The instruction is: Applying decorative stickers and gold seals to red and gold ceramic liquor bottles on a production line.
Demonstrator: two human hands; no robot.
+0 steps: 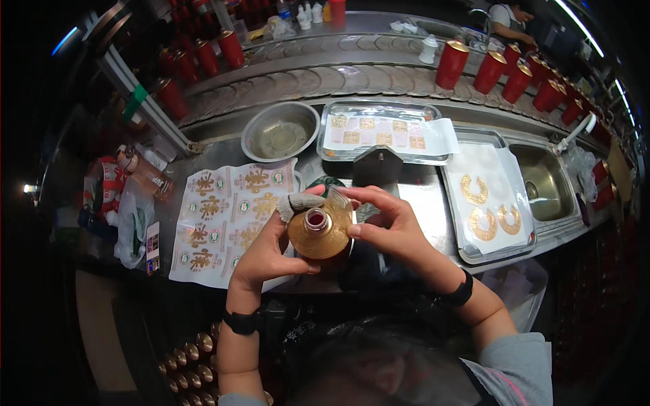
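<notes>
Bottle [318,249] is held in front of the person at the near edge of the desk [425,204], its gold shoulder and open neck facing up toward the camera. Left hand [261,252]: fingers closed around the bottle's left side, thumb along the near side. Right hand [395,222]: thumb resting on the right of the shoulder, fingertips at a thin, pale film [338,201] on the far side; whether these fingers grip the film or only press it cannot be told. A grey cloth [302,201] lies against the far left of the shoulder, beside the left fingers. Left of the bottle, a printed sheet [225,215] is spread on the desk; beyond it is a metal basin [286,116]. A far tray [379,106] carries a white sheet of square gold and pinkish pieces, with a black block [378,166] just in front. The right tray [479,256] carries three U-shaped gold decals [474,190], next to a sink [527,161]. Red containers [452,66] with gold tops stand along the conveyor [369,74] behind.
</notes>
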